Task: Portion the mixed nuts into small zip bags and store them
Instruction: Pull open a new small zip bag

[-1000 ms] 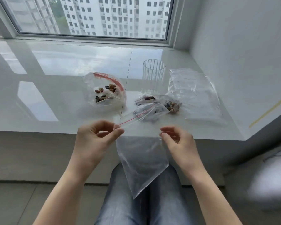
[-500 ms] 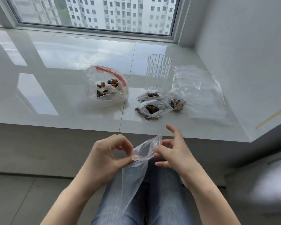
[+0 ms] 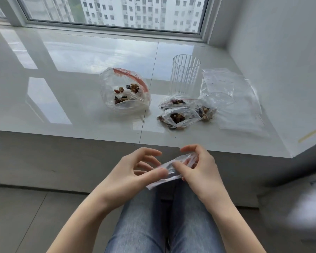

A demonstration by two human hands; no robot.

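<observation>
Zip bag slanting lower-left to upper-right between hands

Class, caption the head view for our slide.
Both hands pinch an empty zip bag below the sill's nut bags.

Empty zip bag — crumpled, clear — above lap.

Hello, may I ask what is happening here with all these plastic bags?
A person sits at a window ledge and portions nuts into small zip bags. Both hands, left hand and right hand, hold one empty zip bag over the lap. On the ledge lie a large bag of mixed nuts, three small filled bags, a clear ribbed cup and spare empty bags.
</observation>
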